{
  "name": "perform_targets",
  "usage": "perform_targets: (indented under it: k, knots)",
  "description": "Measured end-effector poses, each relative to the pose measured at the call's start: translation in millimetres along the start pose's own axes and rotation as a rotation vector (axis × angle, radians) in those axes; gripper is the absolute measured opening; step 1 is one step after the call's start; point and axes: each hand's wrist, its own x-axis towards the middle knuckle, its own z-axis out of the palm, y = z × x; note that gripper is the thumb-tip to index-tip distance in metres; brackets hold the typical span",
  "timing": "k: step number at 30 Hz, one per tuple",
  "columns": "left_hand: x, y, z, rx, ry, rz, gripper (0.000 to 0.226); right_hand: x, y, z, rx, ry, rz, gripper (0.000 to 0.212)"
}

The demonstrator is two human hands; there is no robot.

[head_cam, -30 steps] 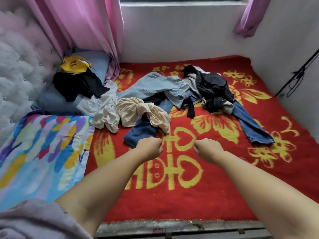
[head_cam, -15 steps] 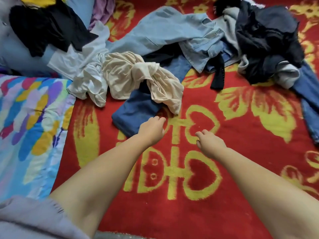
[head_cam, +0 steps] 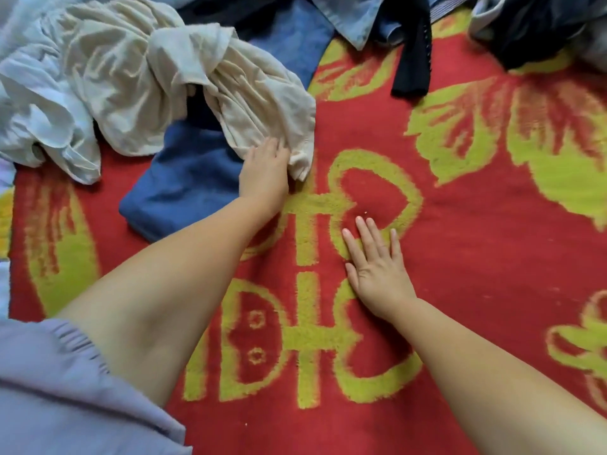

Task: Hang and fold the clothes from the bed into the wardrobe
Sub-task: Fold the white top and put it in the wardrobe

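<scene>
Two hands: left hand [head_cam: 264, 174] gripping crumpled cream garment [head_cam: 170, 80], right hand [head_cam: 377, 267] flat on red blanket [head_cam: 476, 257].

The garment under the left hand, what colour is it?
Cream garment, touched by the left hand; head view.

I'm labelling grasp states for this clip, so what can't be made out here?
- Head view: left hand fingertips vanish into the cream garment; a grip can't be confirmed.
- Dark clothes and light denim are cut by the top edge.
- Blue jeans are partly buried under cream cloth.
- Wardrobe: not in view.
</scene>
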Motion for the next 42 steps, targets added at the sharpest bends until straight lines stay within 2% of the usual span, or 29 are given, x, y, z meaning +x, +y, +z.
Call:
perform_targets:
  k: [3, 8, 11, 13, 15, 17, 19, 21, 22, 28, 30, 32, 33, 36, 38, 39, 42]
  knots:
    - [-9, 5, -11, -0.177, -0.022, -0.092, 0.024, 1, -2, -4, 0.004, -0.038, 0.006, 0.060]
    - [-68, 7, -24, -0.187, -0.199, -0.164, 0.025, 7, -6, -37, 0.055, -0.274, 0.023, 0.064]
    - [-106, 9, -50, -0.395, -0.235, -0.294, 0.027, 3, -17, -85, 0.209, -0.441, 0.076, 0.083]
    - [-123, 18, -80, -0.598, -0.217, -0.291, 0.023, -6, -30, -120, 0.366, -0.452, 0.079, 0.101]
    - [-134, 27, -120, -0.767, -0.172, -0.245, 0.018, -19, -51, -160, 0.484, -0.380, -0.013, 0.110]
    - [-138, 36, -169, -0.854, -0.143, -0.193, 0.018, -29, -75, -204, 0.646, -0.264, -0.106, 0.102]
    - [-140, 42, -219, -0.892, -0.109, -0.133, 0.017, -36, -98, -253, 0.770, -0.160, -0.120, 0.063]
    - [-144, 42, -270, -0.889, -0.048, -0.080, 0.019, -41, -118, -303, 0.732, -0.100, -0.069, 0.019]
    - [-147, 40, -294, -0.878, -0.005, -0.053, 0.020, -44, -125, -328, 0.707, -0.065, -0.045, 0.014]
    - [-180, 1, -420, -1.022, 0.254, -0.016, 0.013, -74, -146, -472, 0.941, 0.271, -0.043, 0.027]
    - [-190, -10, -450, -1.060, 0.300, 0.034, 0.027, -83, -154, -508, 0.958, 0.395, -0.035, 0.024]
    - [-200, -16, -479, -1.055, 0.283, 0.106, 0.035, -93, -165, -541, 0.956, 0.485, -0.052, 0.022]
    - [-205, -18, -492, -1.029, 0.248, 0.150, 0.029, -100, -171, -558, 0.984, 0.517, -0.075, 0.023]
    - [-213, -21, -519, -0.746, 0.104, 0.243, 0.017, -124, -190, -606, 1.129, 0.576, -0.164, 0.031]
    - [-212, -26, -522, -0.528, 0.085, 0.163, 0.012, -140, -197, -635, 1.201, 0.632, -0.208, 0.038]
    - [-211, -29, -522, -0.501, 0.104, 0.094, 0.019, -148, -198, -648, 1.220, 0.662, -0.222, 0.041]
    - [-211, -32, -518, -0.705, 0.272, -0.034, 0.030, -167, -197, -677, 1.299, 0.733, -0.248, 0.045]
